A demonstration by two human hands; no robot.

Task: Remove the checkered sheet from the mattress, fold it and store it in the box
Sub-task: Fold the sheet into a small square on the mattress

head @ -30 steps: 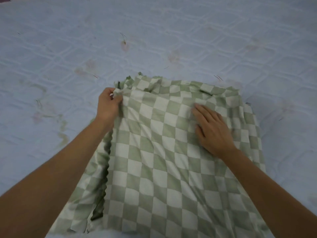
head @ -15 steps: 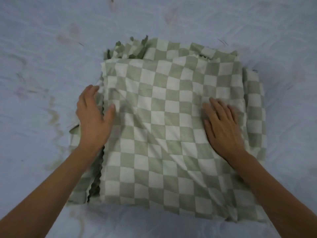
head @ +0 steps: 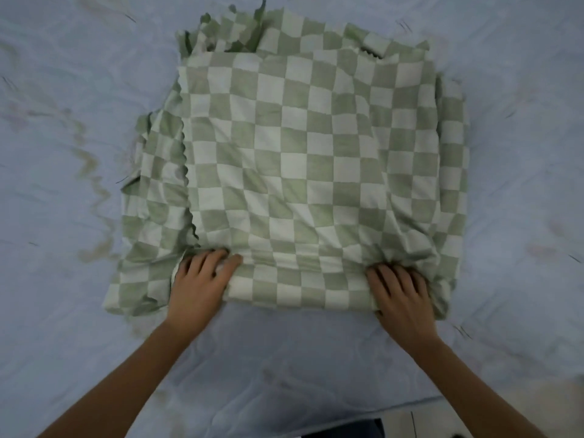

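The green and white checkered sheet [head: 303,159] lies folded into a thick, roughly square stack on the pale blue mattress [head: 63,216]. Loose layers stick out at its left side and far left corner. My left hand [head: 202,282] grips the stack's near edge at the left, fingers curled over the top layers. At the right end of the same edge, my right hand [head: 401,295] holds the fabric, which bunches under its fingers. The box is not in view.
The mattress cover is quilted and stained, with brownish marks to the left of the sheet. Its near edge [head: 410,403] runs along the bottom right, with light floor and something dark below it.
Both hands have slid from the top of the stack back to its near edge and closed on it. The view has tilted down, so the sheet sits higher in the frame.
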